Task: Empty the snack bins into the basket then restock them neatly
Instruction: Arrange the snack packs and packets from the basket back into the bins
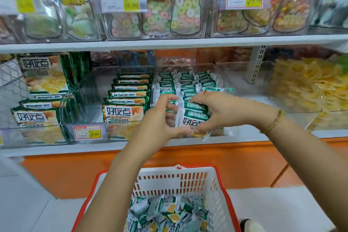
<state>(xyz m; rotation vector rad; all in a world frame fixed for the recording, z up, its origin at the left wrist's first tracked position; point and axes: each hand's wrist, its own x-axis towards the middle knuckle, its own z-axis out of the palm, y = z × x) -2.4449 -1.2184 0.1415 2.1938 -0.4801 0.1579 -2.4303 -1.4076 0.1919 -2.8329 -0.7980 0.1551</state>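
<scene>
A clear snack bin [224,79] on the lower shelf holds rows of small green-and-white cracker packets [185,83]. At the bin's front both hands clasp a stack of these packets [194,117]. My left hand [160,118] curls round its left side, thumb under the stack. My right hand [222,111] grips the top and right side. Below, a white basket with a red rim [190,179] stands on the floor, several loose packets [165,213] lying in its bottom.
Left of the bin, another clear bin holds larger green cracker bags [124,107] behind a price tag [87,132]. To the right lies a bin of yellow sweets [308,84]. The upper shelf [169,43] carries candy pouches. An orange base panel runs under the shelf.
</scene>
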